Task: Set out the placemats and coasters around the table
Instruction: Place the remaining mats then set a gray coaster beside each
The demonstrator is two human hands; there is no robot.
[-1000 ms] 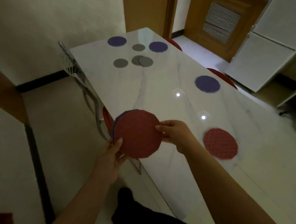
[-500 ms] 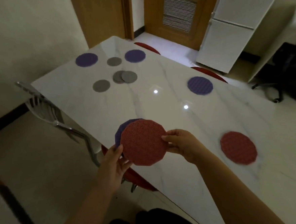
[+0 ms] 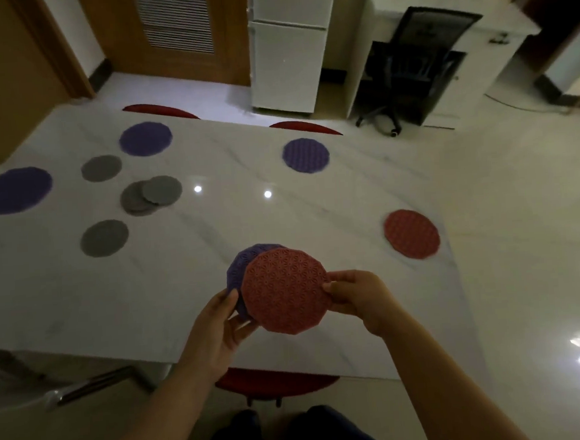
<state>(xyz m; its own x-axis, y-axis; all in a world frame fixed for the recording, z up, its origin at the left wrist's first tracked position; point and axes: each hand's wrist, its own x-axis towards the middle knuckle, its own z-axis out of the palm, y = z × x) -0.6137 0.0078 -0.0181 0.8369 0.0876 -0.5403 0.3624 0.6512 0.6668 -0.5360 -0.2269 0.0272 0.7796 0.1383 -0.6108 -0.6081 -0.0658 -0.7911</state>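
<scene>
Red chair seat shows just under the near edge of the marble surface, below your forearms. Above that edge your left hand grips the lower left of a purple placemat, thumb on top and fingers curled beneath. Your right hand pinches the right rim of a red placemat, which overlaps the purple one and hides most of it. Both are held above the surface. To the right, a second red placemat lies flat near the surface's right end. Left of centre sit four grey coasters: one alone, then two overlapping, then one alone farther back. Three more purple mats lie along the far side and the left end. Beyond the surface stand a white fridge and a black office chair.
</scene>
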